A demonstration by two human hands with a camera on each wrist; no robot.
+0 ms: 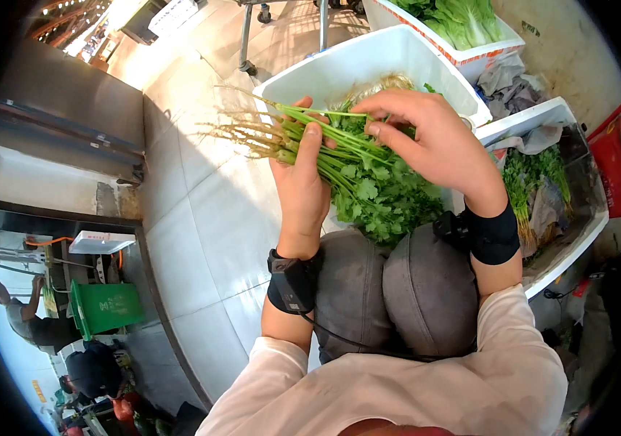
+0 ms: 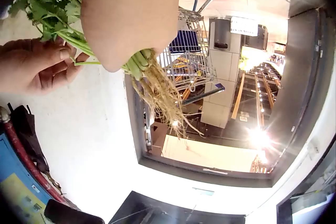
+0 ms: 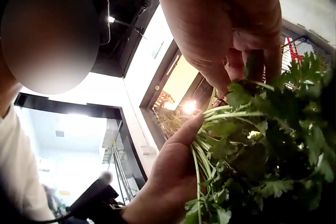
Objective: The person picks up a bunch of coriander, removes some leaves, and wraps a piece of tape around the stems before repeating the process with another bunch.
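Green leafy herbs (image 1: 360,178) were held above the knees (image 1: 427,283), near a white tub (image 1: 416,58). Wrapped round the stems close to the roots (image 1: 246,134), thumb on top, the left grip (image 1: 302,174) probably steadied the bundle while keeping the roots clear over the floor (image 1: 201,211). The right grip (image 1: 427,131) pinched a slim stem (image 1: 329,112) between thumb and fingers, seemingly to single it out. Behind the bundle, most left fingers were hidden. Leaves and hands blocked much of the tub's contents; whether the leaves brushed the knees could not be told.
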